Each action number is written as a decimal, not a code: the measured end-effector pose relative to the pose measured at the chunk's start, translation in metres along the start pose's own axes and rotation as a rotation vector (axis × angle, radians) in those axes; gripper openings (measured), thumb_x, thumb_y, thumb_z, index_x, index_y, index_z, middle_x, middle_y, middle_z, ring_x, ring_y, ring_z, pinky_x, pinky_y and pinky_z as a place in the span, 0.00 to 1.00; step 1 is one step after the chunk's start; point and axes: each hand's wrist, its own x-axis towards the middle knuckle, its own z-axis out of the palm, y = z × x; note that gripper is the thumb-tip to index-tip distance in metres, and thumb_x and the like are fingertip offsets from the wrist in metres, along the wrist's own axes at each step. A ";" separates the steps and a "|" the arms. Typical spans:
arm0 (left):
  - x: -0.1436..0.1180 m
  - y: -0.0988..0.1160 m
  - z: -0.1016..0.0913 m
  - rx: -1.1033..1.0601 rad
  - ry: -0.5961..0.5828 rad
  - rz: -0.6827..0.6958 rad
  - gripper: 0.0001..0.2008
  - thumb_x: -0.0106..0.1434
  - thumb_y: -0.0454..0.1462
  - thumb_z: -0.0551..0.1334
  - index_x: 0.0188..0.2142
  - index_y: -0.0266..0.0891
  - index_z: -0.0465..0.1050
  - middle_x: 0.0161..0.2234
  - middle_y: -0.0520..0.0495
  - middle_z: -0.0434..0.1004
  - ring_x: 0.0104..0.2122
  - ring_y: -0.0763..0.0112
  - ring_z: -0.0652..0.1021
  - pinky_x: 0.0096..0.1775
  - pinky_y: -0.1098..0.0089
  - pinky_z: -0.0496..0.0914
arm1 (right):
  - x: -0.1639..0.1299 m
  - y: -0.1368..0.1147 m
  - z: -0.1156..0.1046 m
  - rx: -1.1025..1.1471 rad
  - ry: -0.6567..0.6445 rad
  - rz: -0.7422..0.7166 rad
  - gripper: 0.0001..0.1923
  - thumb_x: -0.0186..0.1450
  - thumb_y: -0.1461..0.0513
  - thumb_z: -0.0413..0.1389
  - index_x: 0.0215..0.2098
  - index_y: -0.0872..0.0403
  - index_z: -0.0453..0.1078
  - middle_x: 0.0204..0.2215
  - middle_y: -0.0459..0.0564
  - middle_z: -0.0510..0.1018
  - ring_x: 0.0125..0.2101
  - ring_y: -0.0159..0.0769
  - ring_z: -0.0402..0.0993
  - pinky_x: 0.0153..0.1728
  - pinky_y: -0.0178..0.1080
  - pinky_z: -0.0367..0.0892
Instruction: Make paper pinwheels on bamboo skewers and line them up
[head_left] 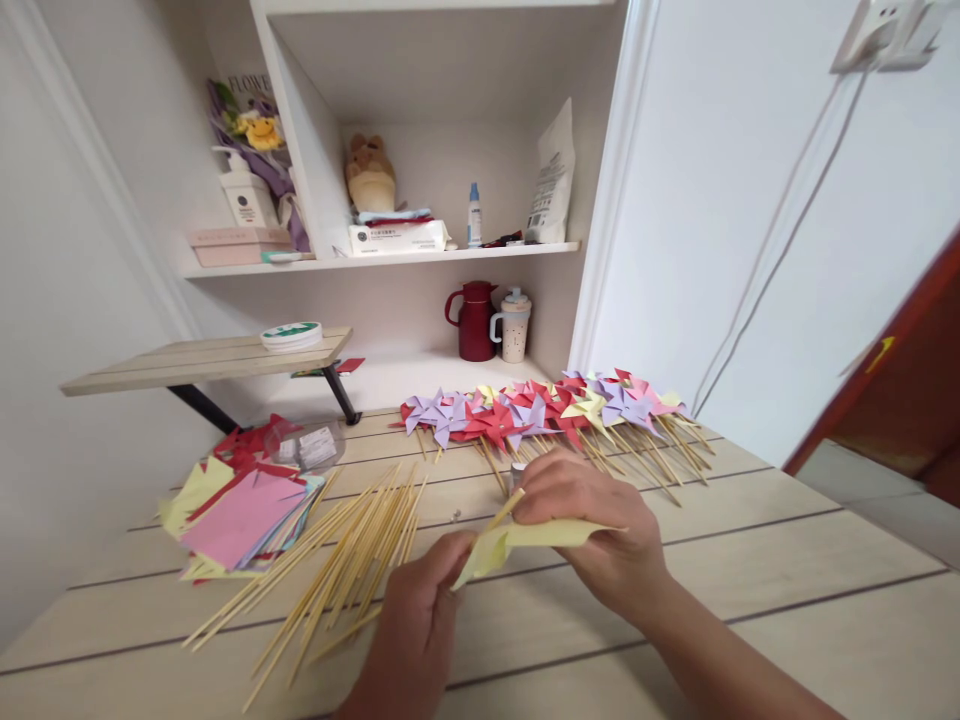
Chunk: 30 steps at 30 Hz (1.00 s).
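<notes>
The wooden worktop (pixel 787 560) is carrying everything, and the work is looking well advanced but not finished. At its far edge a long row of finished pinwheels (pixel 547 410) is lying, red, purple, pink and yellow ones, too many and too overlapped to count exactly, perhaps some twenty. On the left a stack of paper squares (pixel 240 515) is waiting, still several sheets thick, and beside it a loose bundle of bamboo sticks (pixel 352 550) is spreading out, dozens of them, so much material is left. Near the middle the two hands are working on one yellow paper piece (pixel 525 540). The right hand (pixel 592 530) is lying over the paper and its grip is pressing the folded sheet together with one stick (pixel 504 510). The left hand (pixel 416 620) is pinching the lower corner of the same sheet between its fingertips.
</notes>
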 end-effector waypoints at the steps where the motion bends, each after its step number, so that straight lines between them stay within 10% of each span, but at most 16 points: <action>1: 0.000 0.000 0.000 0.007 -0.003 -0.001 0.19 0.67 0.40 0.51 0.46 0.42 0.79 0.19 0.55 0.63 0.21 0.71 0.66 0.30 0.72 0.67 | 0.000 0.000 0.000 -0.002 0.000 0.000 0.14 0.64 0.73 0.58 0.42 0.52 0.78 0.31 0.49 0.82 0.33 0.38 0.77 0.37 0.45 0.73; 11: 0.000 0.002 0.001 0.012 -0.006 0.025 0.19 0.66 0.37 0.51 0.46 0.43 0.80 0.27 0.52 0.76 0.27 0.68 0.75 0.34 0.71 0.70 | 0.001 -0.002 0.001 -0.022 0.002 0.012 0.10 0.66 0.69 0.57 0.41 0.50 0.78 0.30 0.50 0.82 0.33 0.40 0.78 0.36 0.46 0.74; 30: -0.001 0.001 0.001 0.065 0.035 0.025 0.18 0.66 0.37 0.51 0.45 0.42 0.80 0.23 0.53 0.72 0.24 0.68 0.73 0.33 0.70 0.71 | 0.001 -0.003 0.001 -0.023 0.002 0.007 0.11 0.66 0.69 0.57 0.42 0.50 0.78 0.30 0.50 0.82 0.33 0.39 0.78 0.36 0.46 0.74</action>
